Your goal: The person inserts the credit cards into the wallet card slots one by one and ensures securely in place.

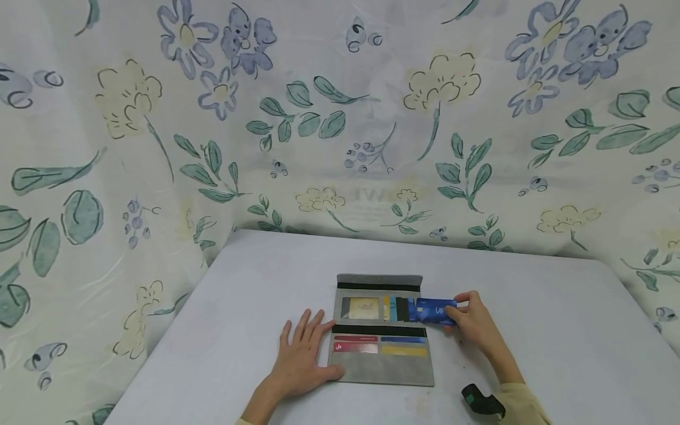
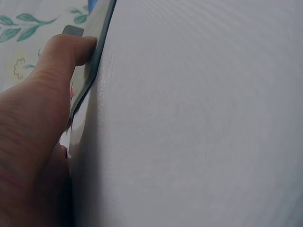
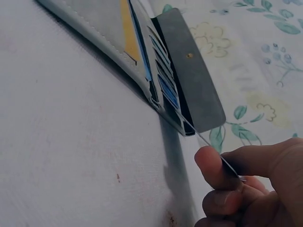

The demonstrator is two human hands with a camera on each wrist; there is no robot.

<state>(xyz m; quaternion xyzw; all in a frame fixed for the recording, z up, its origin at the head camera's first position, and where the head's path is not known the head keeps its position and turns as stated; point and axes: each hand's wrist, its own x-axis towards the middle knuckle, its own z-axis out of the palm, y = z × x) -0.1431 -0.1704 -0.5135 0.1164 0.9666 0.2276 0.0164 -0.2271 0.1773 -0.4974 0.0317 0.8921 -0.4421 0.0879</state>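
A grey wallet (image 1: 382, 369) lies unfolded on the table, its snap flap (image 3: 191, 71) turned up at the far end. My right hand (image 1: 476, 321) pinches a blue card (image 1: 432, 311) by its outer end; the card's other end is at the slots on the wallet's right side. Edge-on, the card is a thin line in the right wrist view. Spread out flat, my left hand (image 1: 300, 360) rests at the wallet's left side, with its thumb (image 2: 78, 47) on the near left corner. Red, blue and yellow cards (image 1: 404, 351) fill the lower slots, and a clear window (image 1: 363, 308) shows a pale yellow card.
The white table (image 1: 244, 283) extends around the wallet. A flower-patterned cloth (image 1: 372, 118) hangs behind and to the left. A black strapped device (image 1: 482, 401) sits at my right wrist.
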